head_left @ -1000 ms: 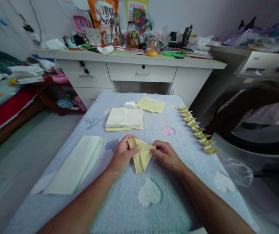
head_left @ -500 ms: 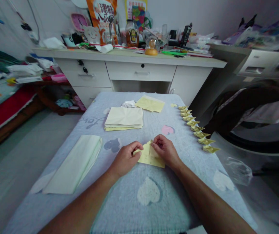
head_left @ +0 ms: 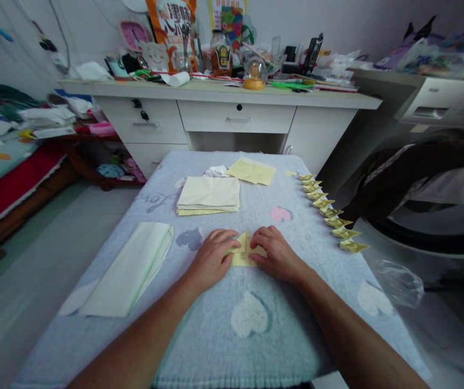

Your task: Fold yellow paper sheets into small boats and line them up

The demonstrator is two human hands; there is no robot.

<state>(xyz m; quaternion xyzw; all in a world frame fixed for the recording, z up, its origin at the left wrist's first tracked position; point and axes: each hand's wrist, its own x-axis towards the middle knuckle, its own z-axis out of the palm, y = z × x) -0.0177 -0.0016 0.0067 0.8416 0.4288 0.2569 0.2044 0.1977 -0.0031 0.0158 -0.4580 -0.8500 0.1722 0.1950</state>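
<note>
A small sheet of yellow paper (head_left: 242,259), folded to a peak at its top, lies on the cloth-covered table between my hands. My left hand (head_left: 213,255) grips its left side, thumb below and fingers curled over the edge. On the opposite side my right hand (head_left: 276,253) has its bent fingers and thumb closed on the paper. Both hands hide the sheet's outer ends. Beyond them sits a stack of pale paper (head_left: 208,193), with a loose yellow sheet (head_left: 252,170) behind it. Several folded yellow paper boats (head_left: 335,222) stand in a row along the right edge.
A long folded pale sheet (head_left: 132,270) lies at the left of the table (head_left: 216,335). Crumpled white paper (head_left: 216,171) is near the far edge. A cluttered white desk (head_left: 203,116) stands behind, a washing machine (head_left: 430,108) at the right, and a clear plastic bag (head_left: 398,283) beside the table.
The yellow paper has been turned and laid flatter, its lower edge now level. Both hands have lowered over its sides, the right hand moving down from the peak.
</note>
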